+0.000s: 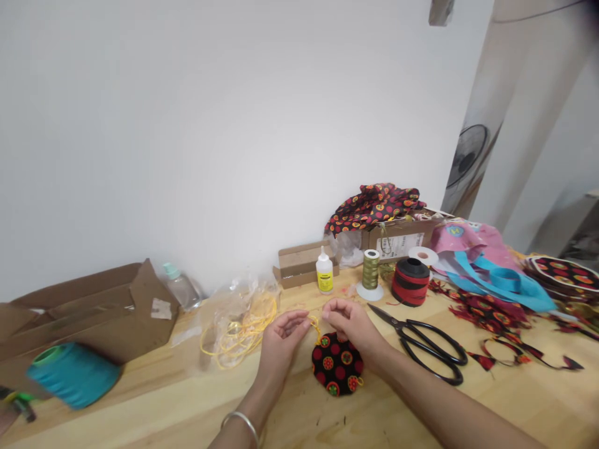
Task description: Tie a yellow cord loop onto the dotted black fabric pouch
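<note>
A round black fabric pouch (337, 366) with red, orange and green flower motifs lies on the wooden table, a small yellow loop at its lower right edge. From its upper left comes a thin yellow cord (317, 328). My left hand (284, 340) pinches this cord between thumb and fingertips. Just to the right, my right hand (352, 324) is closed at the fingertips above the pouch, partly covering its top edge. What the right fingers pinch is too small to make out. Yellow cord in a clear plastic bag (243, 318) lies left of my left hand.
Behind the hands stand a glue bottle (324, 272), a green thread spool (370, 272) and a red-black spool (410, 282). Black-handled scissors (428, 343) lie to the right, near fabric scraps (491, 312). A teal thread cone (75, 374) and a cardboard box (140, 312) are at left.
</note>
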The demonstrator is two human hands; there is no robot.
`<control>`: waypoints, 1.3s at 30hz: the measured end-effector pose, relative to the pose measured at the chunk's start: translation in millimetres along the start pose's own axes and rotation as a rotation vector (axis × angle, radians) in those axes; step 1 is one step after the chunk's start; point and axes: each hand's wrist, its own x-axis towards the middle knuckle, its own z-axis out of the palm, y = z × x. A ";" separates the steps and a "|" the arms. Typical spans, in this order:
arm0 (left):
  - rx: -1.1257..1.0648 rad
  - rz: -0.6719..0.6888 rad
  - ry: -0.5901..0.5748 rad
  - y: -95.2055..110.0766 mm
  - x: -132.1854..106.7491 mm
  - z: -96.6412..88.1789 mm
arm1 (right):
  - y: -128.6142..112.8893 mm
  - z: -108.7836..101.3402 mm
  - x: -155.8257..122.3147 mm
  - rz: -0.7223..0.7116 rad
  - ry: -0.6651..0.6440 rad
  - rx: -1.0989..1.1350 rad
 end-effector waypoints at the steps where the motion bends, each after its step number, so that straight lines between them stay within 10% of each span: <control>1: 0.014 0.001 -0.005 -0.3 0.1 -0.1 | 0.1 -0.4 0.1 0.019 -0.006 0.032; 39: 0.144 -0.055 -0.092 2.2 0.4 0.6 | -0.8 -7.1 3.3 0.094 -0.058 0.516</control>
